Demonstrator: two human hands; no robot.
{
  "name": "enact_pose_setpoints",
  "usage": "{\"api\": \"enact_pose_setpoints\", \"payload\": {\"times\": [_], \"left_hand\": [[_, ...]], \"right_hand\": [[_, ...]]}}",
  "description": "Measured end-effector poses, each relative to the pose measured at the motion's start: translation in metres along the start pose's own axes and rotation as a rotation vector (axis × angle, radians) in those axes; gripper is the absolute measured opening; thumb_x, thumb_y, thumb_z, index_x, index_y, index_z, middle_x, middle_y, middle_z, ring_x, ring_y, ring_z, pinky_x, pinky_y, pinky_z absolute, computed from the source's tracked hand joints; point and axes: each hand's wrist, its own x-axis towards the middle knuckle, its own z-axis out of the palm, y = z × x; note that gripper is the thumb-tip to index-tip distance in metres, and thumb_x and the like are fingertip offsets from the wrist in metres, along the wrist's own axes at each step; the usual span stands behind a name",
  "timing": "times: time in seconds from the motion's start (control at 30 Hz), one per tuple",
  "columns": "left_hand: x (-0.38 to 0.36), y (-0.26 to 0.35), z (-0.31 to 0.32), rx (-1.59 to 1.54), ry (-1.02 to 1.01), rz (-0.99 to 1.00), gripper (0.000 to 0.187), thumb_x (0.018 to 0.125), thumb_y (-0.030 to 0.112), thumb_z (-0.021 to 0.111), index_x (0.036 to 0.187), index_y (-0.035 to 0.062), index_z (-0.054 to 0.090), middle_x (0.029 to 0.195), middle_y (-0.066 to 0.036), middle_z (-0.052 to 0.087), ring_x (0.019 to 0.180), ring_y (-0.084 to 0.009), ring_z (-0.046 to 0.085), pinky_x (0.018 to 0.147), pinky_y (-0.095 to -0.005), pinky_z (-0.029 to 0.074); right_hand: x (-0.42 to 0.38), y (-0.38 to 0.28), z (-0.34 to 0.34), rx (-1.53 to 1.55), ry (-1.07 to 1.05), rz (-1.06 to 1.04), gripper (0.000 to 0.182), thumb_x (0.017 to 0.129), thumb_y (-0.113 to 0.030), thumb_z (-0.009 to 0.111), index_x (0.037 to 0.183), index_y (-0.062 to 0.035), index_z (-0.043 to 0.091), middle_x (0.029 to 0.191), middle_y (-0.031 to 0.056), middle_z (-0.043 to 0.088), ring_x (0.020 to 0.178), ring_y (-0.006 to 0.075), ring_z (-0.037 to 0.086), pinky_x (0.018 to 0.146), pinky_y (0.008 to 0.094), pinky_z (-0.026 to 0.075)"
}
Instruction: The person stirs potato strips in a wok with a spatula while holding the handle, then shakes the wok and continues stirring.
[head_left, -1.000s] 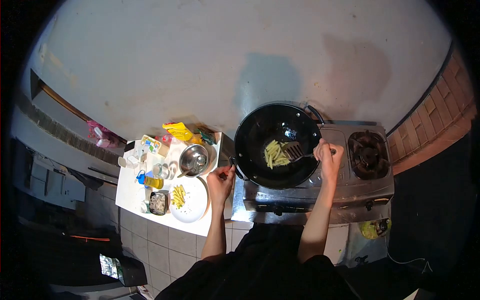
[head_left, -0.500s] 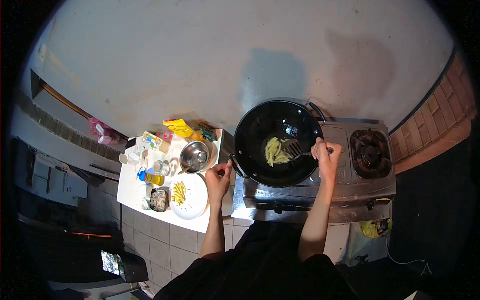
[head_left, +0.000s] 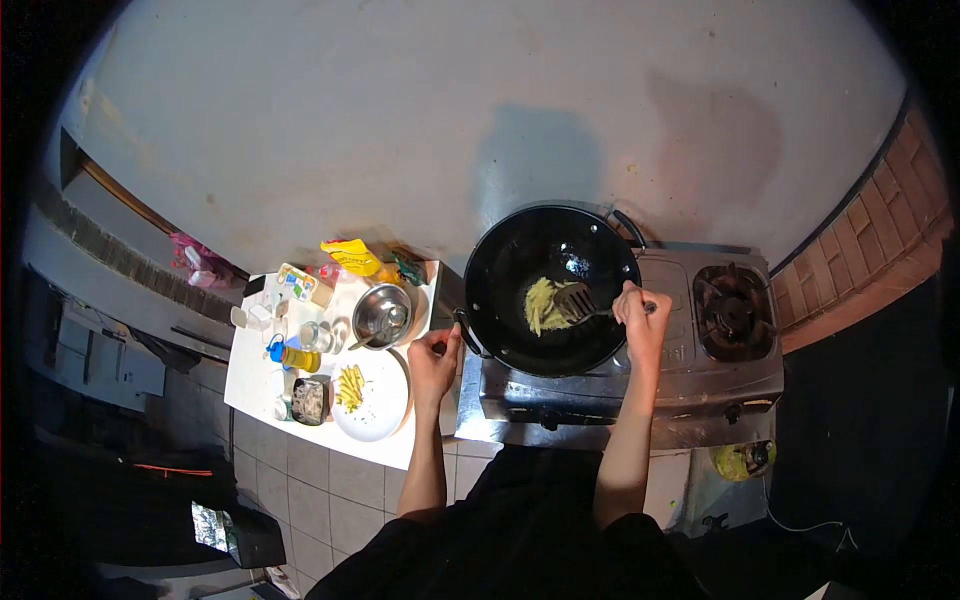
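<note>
A black wok (head_left: 500,330) sits on the left side of the gas stove. Pale yellow-green strips of food (head_left: 540,305) lie bunched in its bottom. My right hand (head_left: 643,312) is closed around the handle of a slotted spatula (head_left: 574,301), whose dark blade rests against the strips. At the wok's left side, my left hand (head_left: 434,365) has its fingers curled at the loop handle (head_left: 467,335), thumb and forefinger gripping it. Next to that hand is a white plate (head_left: 385,412) carrying yellow strips (head_left: 350,388) and small crumbs.
The white table (head_left: 255,375) on the left holds a steel bowl (head_left: 383,316) with a spoon, a yellow bag (head_left: 350,257), a blue-capped oil bottle (head_left: 298,357), a glass jar (head_left: 316,336) and a dark-sided container (head_left: 310,401). A bare burner (head_left: 735,312) is at the right.
The spatula blade has shifted slightly over the strips, and they lie more closely bunched. My left hand stays at the wok handle. The whole view has shifted a little.
</note>
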Motion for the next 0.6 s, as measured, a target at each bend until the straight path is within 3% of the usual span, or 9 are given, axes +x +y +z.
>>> {"api": "enact_pose_setpoints", "payload": {"times": [0.53,0.6], "left_hand": [[-0.002,0.001,-0.004,-0.005,-0.062,0.033,0.033,0.088,0.026,0.063,0.085,-0.0069,0.066,0.063,-0.012,0.062,0.054,-0.0103,0.051,0.051,-0.0269,0.041],[-0.001,-0.002,-0.004,-0.028,-0.072,0.038,0.033,0.088,0.026,0.063,0.085,-0.0069,0.066,0.063,-0.012,0.062,0.055,-0.0104,0.051,0.052,-0.0269,0.041]], "right_hand": [[0.000,0.013,0.014,0.137,0.134,-0.021,0.044,0.090,0.000,0.046,0.047,-0.0035,0.033,0.046,0.0004,0.036,0.043,0.0079,0.034,0.045,0.0254,0.029],[-0.001,0.014,0.019,0.090,0.135,0.061,0.044,0.090,-0.002,0.046,0.047,-0.0037,0.033,0.046,0.0000,0.036,0.043,0.0077,0.034,0.044,0.0253,0.028]]}}
